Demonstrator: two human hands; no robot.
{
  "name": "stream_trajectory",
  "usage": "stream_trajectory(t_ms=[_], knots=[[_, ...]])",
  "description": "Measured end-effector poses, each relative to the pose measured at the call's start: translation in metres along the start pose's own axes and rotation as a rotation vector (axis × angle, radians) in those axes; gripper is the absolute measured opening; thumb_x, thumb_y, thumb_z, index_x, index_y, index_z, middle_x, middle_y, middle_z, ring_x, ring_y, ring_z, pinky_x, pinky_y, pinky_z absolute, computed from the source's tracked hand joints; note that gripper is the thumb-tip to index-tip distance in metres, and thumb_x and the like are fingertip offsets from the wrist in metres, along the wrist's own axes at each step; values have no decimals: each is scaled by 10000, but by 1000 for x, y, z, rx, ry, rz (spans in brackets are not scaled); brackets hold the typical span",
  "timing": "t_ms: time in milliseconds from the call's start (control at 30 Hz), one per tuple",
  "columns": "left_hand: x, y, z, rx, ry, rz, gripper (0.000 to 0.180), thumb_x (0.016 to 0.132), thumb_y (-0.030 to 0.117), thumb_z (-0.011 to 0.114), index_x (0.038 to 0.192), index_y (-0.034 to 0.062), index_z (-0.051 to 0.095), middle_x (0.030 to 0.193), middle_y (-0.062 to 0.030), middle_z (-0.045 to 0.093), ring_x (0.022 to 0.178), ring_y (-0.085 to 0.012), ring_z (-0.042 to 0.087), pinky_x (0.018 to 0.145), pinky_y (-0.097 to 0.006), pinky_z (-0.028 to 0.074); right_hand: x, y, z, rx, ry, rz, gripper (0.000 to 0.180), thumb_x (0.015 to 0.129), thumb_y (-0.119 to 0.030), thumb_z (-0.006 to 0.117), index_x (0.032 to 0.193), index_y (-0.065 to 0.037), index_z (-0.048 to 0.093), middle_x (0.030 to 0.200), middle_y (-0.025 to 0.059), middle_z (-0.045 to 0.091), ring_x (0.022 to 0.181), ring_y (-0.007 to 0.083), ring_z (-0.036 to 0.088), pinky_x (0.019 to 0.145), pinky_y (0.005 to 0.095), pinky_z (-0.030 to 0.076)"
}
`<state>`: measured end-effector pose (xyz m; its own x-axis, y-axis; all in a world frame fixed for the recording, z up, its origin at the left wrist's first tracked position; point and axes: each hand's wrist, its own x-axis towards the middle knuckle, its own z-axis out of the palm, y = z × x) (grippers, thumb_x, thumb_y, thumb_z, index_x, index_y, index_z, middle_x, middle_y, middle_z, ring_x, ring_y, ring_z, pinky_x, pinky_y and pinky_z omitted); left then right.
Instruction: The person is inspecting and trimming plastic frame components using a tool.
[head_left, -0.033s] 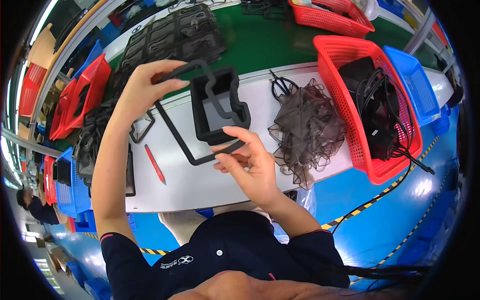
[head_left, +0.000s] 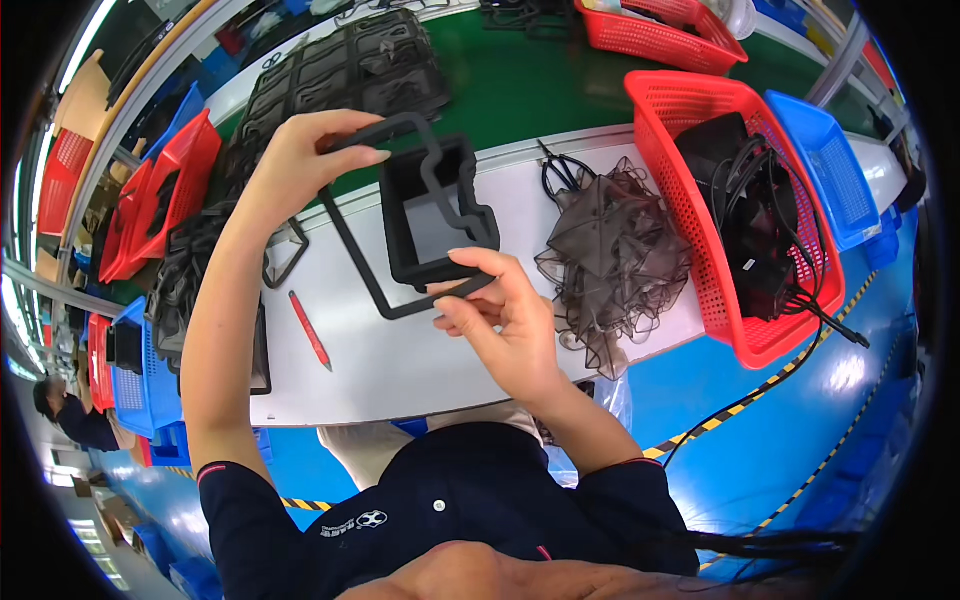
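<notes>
A black rubber frame (head_left: 437, 215), box-shaped with a thin outer rim strip trailing from it, is held above the white worktop (head_left: 420, 350) between both hands, in front of the person's chest. The left hand (head_left: 300, 165) is closed on the upper left corner of the rim strip, thumb beneath and fingers curled over it. The right hand (head_left: 500, 315) is closed in a narrow pinch on the lower edge, thumb and forefinger meeting on the strip where it leaves the frame body. Neither hand is open; both are occupied by the same part.

Risk, as judged from this view: the thin strip is carried only at two points and appears flexible, so a stretch or tear at the pinched sections could be caused by the hands being drawn apart. A slip at the right pinch would let the heavier frame body swing from the left corner.

A tangle of grey mesh pieces (head_left: 610, 260) lies just beside the right hand, with black scissors (head_left: 560, 175) partly under it. A red pen (head_left: 310, 330) lies on the worktop below the left forearm. A red basket (head_left: 740, 200) holding black parts and cables stands at the right, with a blue basket (head_left: 830, 160) beyond it. Stacks of further black frames (head_left: 350, 70) lie on the green surface behind
</notes>
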<state>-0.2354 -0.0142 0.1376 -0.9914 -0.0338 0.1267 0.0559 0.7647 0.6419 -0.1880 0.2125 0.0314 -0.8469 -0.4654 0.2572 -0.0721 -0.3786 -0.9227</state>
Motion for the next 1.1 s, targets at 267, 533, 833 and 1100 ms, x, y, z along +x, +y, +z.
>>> stream_trajectory(t_ms=[267,533,833,1100], knots=[[48,-40,40,518,53,181,360,710,302,705,1006,99,671,869,-101,614,826,-260,576,720,-337,448,38,-4,-23,-222,-49,234,201,850,-130,596,1004,-22,526,669,83,632,506,101,559,462,228,423],[51,-49,50,512,-62,155,386,727,300,696,1041,80,651,927,-88,619,922,-279,559,803,-364,435,31,0,-29,-280,-167,275,254,862,-180,588,1062,-31,535,588,53,592,502,107,565,473,237,425],[0,14,60,-453,-25,-194,609,892,335,545,1344,-18,340,1295,-198,445,1209,-242,442,987,-331,371,34,37,-69,-304,115,96,566,945,-396,408,1295,48,396,1295,220,453,1231,276,417,1019,338,308],[7,15,97,-996,-380,-682,523,937,408,401,1310,43,356,1298,-226,413,1203,-272,396,1007,-400,292,54,23,-66,-136,-118,304,752,915,-561,319,1354,50,292,1360,215,377,1307,274,306,1070,351,206]])
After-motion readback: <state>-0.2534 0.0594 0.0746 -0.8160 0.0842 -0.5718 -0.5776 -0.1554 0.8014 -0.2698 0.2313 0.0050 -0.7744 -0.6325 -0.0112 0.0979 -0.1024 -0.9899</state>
